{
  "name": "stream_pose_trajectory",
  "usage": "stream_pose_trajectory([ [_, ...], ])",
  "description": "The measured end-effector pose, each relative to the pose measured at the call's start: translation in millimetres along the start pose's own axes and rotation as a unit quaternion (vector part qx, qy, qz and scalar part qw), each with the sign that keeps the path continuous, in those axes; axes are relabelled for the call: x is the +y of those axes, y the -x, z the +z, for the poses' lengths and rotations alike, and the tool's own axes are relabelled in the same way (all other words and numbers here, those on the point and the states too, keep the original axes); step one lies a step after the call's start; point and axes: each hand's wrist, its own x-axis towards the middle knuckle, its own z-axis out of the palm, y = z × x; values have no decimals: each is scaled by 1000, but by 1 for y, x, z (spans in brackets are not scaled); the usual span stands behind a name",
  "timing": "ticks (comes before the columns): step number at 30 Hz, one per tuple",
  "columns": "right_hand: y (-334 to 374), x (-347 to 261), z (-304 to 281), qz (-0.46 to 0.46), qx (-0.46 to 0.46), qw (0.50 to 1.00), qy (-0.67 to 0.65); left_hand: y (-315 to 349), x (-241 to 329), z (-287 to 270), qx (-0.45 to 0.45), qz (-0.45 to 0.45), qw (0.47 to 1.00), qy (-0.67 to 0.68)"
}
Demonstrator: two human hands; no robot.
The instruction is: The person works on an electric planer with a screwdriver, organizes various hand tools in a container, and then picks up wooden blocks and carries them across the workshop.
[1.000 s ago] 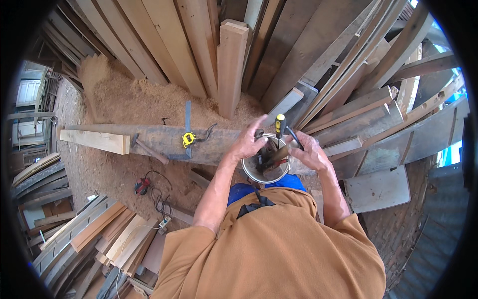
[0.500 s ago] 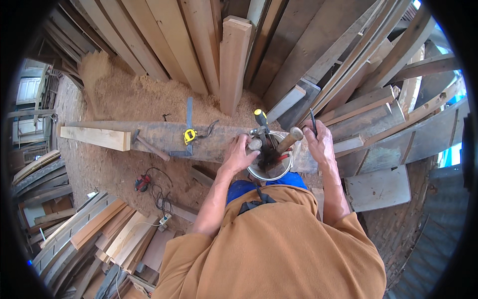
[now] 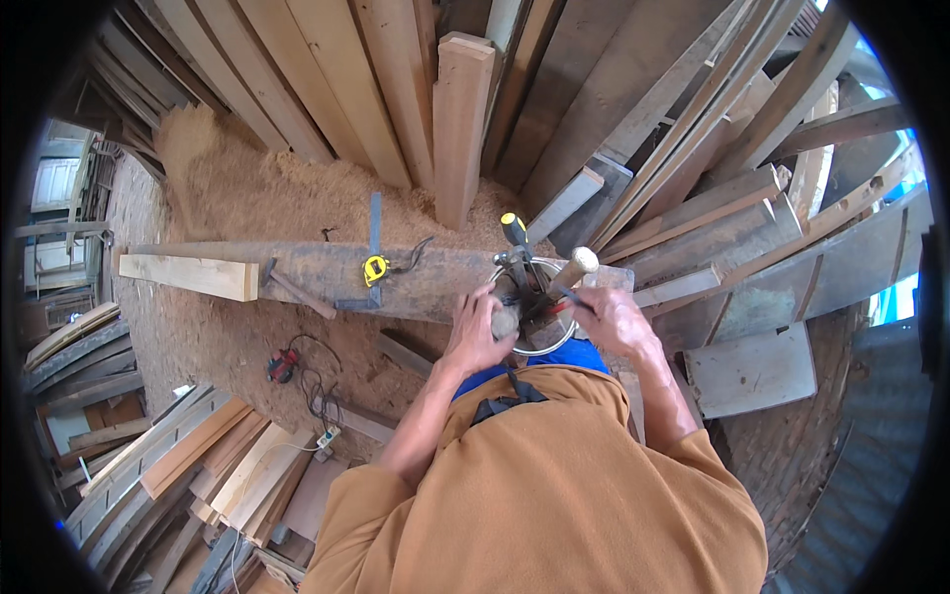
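A round metal bucket (image 3: pixel 543 352) full of hand tools stands at the plank's near edge, just beyond my body. From it stick up a yellow-and-black screwdriver handle (image 3: pixel 514 230), a pale wooden handle (image 3: pixel 572 268) and a red-handled tool (image 3: pixel 560 308). My left hand (image 3: pixel 475 330) is at the bucket's left side, its fingers closed round a grey, round-ended piece (image 3: pixel 505 324). At the right side, my right hand (image 3: pixel 616 319) grips a slim dark tool (image 3: pixel 568 294), which points left over the bucket. Its exact kind is unclear.
The long plank (image 3: pixel 327 259) bears a yellow tape measure (image 3: pixel 375 269), a metal square (image 3: pixel 376 223), a hammer (image 3: pixel 300 294) and a squared timber (image 3: pixel 188 274). Boards (image 3: pixel 463 129) lean beyond, above sawdust (image 3: pixel 267 198). A red power tool (image 3: pixel 283 365) and cord lie on the floor.
My right hand has moved left and nearer, bringing the dark tool from upright beside the bucket to over it. My left hand has lowered slightly, still on the grey round-ended piece.
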Motion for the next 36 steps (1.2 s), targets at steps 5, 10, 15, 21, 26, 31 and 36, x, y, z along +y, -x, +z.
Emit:
stream_pose_trajectory([
  [5,6,31,56,-1,-46,992,116,28,-1,10,5,-12,1000,6],
  [10,2,24,94,70,-39,988,135,33,-4,14,-7,0,1000,-21],
  [15,-2,25,96,79,-1,988,135,36,-9,11,-29,-13,999,-37],
  [21,-9,27,91,88,-6,986,140,29,-6,3,-41,-6,997,-66],
  [26,-8,25,81,105,-16,989,103,15,-10,-1,-12,-37,997,-64],
  [31,-11,54,86,60,37,996,46,-7,-26,-4,-21,-65,996,-54],
  [36,-12,51,71,60,-10,963,-263,-20,-27,-2,-36,-44,995,-78],
])
